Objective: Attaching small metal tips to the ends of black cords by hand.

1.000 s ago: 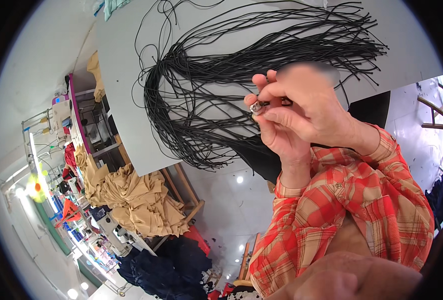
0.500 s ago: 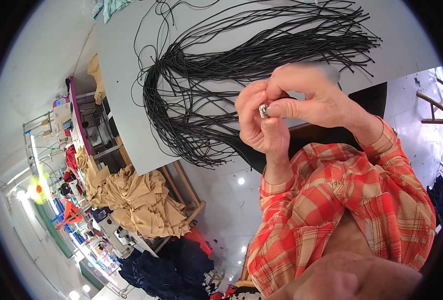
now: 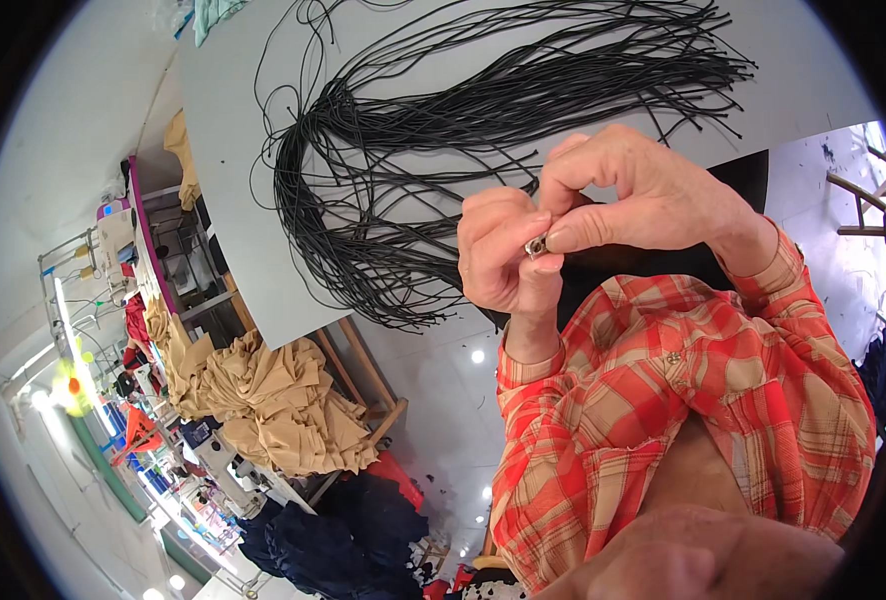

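Note:
Between my two hands is a small shiny silver metal piece [image 3: 536, 246], too small for its kind to be made out. My left hand [image 3: 503, 255] is closed, pinching it between thumb and curled fingers. From the other side my right hand [image 3: 638, 195] is closed too, its thumb tip pressed against the same piece. Both hands are raised in front of my chest, over the near edge of the table. Just beyond them a large bundle of thin black cords [image 3: 463, 105] lies across the grey table, bunched at the left and fanned out rightward.
The grey table [image 3: 228, 215] spans the far side. Piled tan cloth [image 3: 273, 400] rests on a wooden-framed stand at the left, with dark navy cloth [image 3: 338, 540] below it. A wooden stool [image 3: 863, 205] stands at the right. Sewing machines and racks fill the far left.
Both hands have come slightly lower in view with the metal piece. My left fingers have curled in closer round it, and my right thumb still presses on it.

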### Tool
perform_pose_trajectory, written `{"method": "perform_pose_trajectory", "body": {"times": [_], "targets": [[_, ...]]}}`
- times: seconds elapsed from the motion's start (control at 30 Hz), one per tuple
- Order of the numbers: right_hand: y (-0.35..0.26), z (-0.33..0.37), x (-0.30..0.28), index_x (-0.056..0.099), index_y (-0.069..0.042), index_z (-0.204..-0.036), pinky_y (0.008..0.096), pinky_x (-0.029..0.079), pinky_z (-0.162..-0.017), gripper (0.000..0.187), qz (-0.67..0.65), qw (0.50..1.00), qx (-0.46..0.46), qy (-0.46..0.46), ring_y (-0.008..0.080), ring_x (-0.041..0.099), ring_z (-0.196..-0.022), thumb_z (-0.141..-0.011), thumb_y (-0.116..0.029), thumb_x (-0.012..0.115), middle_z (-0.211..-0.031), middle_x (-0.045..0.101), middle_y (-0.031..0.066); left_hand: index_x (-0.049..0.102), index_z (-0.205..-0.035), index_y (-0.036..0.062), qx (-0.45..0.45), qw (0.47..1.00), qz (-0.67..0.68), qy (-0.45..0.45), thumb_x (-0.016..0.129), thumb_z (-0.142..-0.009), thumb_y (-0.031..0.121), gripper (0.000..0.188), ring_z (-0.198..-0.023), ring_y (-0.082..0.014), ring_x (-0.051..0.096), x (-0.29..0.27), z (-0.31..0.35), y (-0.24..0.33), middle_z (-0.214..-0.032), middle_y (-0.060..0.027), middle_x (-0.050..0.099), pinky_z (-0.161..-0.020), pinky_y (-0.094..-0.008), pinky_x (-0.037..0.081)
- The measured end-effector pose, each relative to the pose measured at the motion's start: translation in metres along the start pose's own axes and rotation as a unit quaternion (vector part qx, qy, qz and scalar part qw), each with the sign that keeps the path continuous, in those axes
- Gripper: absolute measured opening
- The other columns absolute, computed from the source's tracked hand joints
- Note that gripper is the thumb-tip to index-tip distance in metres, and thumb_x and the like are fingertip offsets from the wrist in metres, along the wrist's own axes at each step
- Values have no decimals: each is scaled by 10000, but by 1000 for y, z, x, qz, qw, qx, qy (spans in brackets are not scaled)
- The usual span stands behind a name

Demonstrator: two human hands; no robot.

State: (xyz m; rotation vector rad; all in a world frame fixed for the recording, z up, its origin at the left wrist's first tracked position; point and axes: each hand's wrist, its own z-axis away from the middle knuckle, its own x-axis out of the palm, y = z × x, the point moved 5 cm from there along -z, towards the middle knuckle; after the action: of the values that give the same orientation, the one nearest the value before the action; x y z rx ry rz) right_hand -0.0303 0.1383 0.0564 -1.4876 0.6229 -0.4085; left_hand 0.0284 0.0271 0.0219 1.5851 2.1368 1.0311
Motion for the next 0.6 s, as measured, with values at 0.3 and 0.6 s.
{"method": "perform_pose_trajectory", "body": {"times": [0.3,0.6], "targets": [[0,2,0,589,-19,-729,282,390,-626,189,-43,999,7,11,156,492,-643,-748,-188,670,-633,559,42,569,-811,63,-71,993,82,39,633,-804,366,310,-713,-169,480,9,4,-2,-782,-22,490,-635,-276,404],[-9,13,-15,598,7,-819,260,426,-628,85,-3,998,-52,44,153,561,-679,-784,-70,592,-748,604,63,561,-770,51,-69,990,111,47,648,-781,350,311,-700,-180,481,11,6,-7,-758,-36,496,-604,-275,400]]}}
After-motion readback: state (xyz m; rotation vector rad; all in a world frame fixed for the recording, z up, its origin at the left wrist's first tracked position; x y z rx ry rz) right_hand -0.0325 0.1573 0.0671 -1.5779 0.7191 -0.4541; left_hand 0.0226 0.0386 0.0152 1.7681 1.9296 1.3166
